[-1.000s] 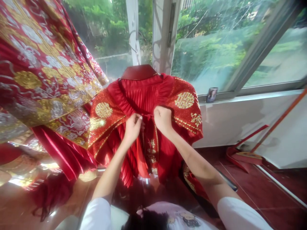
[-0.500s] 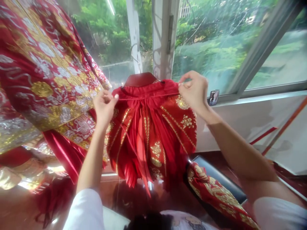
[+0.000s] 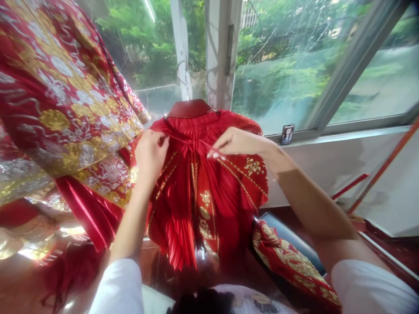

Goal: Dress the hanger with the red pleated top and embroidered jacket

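Note:
A red pleated garment (image 3: 203,192) with gold embroidery hangs from a dark red hanger (image 3: 190,108) in front of the window. A thin red tie cord (image 3: 183,140) runs across its upper part. My left hand (image 3: 149,153) is closed in a pinch on the cord's left end, against the garment's left shoulder. My right hand (image 3: 237,143) pinches the cord near the middle, fingers pointing left, just above the gold trim.
A larger red and gold brocade robe (image 3: 62,104) hangs at the left, close to my left arm. More embroidered red cloth (image 3: 288,261) lies over a dark seat at lower right. A window sill (image 3: 343,131) carries a small photo card (image 3: 287,133). Red broom handles (image 3: 382,168) lean at right.
My hands first pulled apart from the garment's middle, stretching the cord wide. Now the right hand has come back down and left toward the middle, and the left hand has shifted slightly right.

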`<state>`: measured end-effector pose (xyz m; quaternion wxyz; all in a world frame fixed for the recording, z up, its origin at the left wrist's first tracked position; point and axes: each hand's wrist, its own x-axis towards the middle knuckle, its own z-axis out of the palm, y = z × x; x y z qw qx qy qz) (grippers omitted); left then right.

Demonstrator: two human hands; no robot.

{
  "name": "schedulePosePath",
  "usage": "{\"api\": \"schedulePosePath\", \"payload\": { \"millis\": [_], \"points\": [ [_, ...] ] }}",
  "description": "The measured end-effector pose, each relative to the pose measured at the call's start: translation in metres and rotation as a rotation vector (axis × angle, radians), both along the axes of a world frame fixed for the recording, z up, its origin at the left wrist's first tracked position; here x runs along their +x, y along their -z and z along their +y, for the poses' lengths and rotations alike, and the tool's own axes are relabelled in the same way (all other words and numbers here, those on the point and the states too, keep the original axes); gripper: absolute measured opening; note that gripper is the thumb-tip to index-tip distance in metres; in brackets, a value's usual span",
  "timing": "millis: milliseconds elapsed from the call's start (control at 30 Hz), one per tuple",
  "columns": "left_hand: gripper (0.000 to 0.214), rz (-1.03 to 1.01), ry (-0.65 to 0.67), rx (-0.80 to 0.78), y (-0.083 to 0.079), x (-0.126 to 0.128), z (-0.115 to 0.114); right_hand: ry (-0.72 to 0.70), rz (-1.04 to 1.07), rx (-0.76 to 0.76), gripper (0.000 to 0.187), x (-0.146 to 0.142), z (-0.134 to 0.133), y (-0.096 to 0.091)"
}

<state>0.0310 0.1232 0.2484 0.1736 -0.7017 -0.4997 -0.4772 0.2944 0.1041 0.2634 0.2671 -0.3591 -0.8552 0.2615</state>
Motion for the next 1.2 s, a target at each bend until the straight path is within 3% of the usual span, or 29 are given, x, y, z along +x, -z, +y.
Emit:
{"api": "schedulePosePath", "payload": {
  "millis": [67, 133, 200, 300, 400, 667, 867, 967, 1067, 1200],
  "points": [
    [0.010, -0.134, -0.022, 0.111, 0.008, 0.016, 0.012, 0.039, 0.178, 0.056, 0.029, -0.008, 0.002, 0.004],
    [0.008, -0.269, 0.094, 0.158, 0.013, 0.029, 0.021, 0.137, 0.309, 0.162, 0.032, -0.015, 0.007, 0.010],
    [0.011, -0.370, 0.345, 0.077, 0.014, 0.040, 0.026, 0.250, 0.332, 0.304, 0.034, -0.020, 0.014, 0.016],
    [0.015, -0.438, 0.692, -0.167, 0.012, 0.051, 0.028, 0.401, 0.171, 0.522, 0.036, -0.025, 0.022, 0.026],
    [0.016, -0.458, 0.800, -0.287, 0.013, 0.055, 0.028, 0.457, 0.000, 0.637, 0.041, -0.030, 0.026, 0.033],
    [0.010, -0.400, 0.779, -0.308, 0.017, 0.052, 0.029, 0.389, -0.115, 0.742, 0.042, -0.040, 0.034, 0.045],
    [0.009, -0.124, 0.644, -0.315, 0.019, 0.048, 0.029, 0.396, 0.087, 0.707, 0.030, -0.047, 0.045, 0.052],
    [0.006, -0.092, 0.640, -0.248, 0.023, 0.048, 0.030, 0.372, 0.080, 0.687, 0.024, -0.050, 0.042, 0.048],
    [0.005, -0.084, 0.590, -0.194, 0.026, 0.046, 0.028, 0.514, -0.021, 0.669, 0.017, -0.052, 0.034, 0.043],
    [0.010, 0.025, 0.286, -0.089, 0.027, 0.034, 0.018, 0.828, -0.116, 0.610, 0.013, -0.045, 0.022, 0.041]
  ]
}}
